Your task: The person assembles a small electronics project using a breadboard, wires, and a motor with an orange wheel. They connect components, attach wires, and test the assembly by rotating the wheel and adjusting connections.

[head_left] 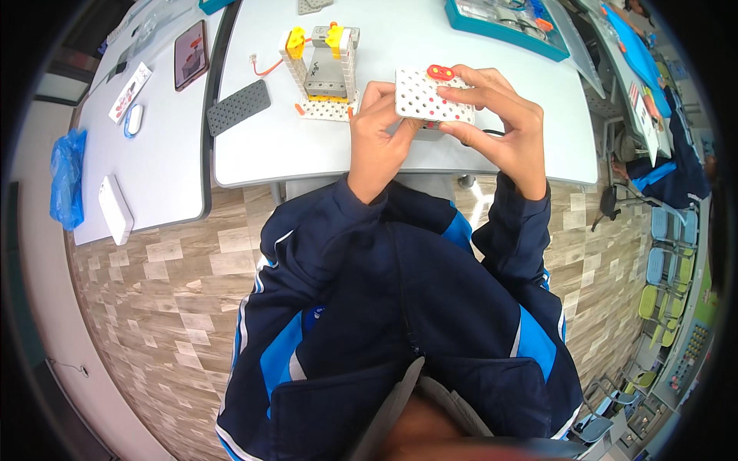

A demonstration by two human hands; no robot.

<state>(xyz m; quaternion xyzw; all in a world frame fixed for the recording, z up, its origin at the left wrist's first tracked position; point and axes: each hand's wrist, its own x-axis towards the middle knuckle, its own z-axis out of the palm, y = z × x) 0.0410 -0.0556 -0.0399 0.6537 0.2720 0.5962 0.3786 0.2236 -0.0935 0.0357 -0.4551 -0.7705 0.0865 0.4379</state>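
Note:
A white perforated building plate (421, 98) with several red pegs in it is held up over the table's near edge. My left hand (378, 132) grips its left side, the thumb underneath. My right hand (503, 115) pinches the right side between thumb and fingers, close to a red oval connector (440, 73) with yellow centres on the plate's far edge. Some grey part shows below the plate, mostly hidden by it and my fingers. Just left of my left hand stands a built frame (350, 73) of white beams and yellow pieces around a grey block (329, 71).
A dark grey perforated plate (239, 107) lies to the left. A teal parts tray (507, 29) sits at the far right. On the left table are a phone (191, 55), a white box (115, 209) and a blue plastic bag (68, 179). Another person (669, 173) is at the right.

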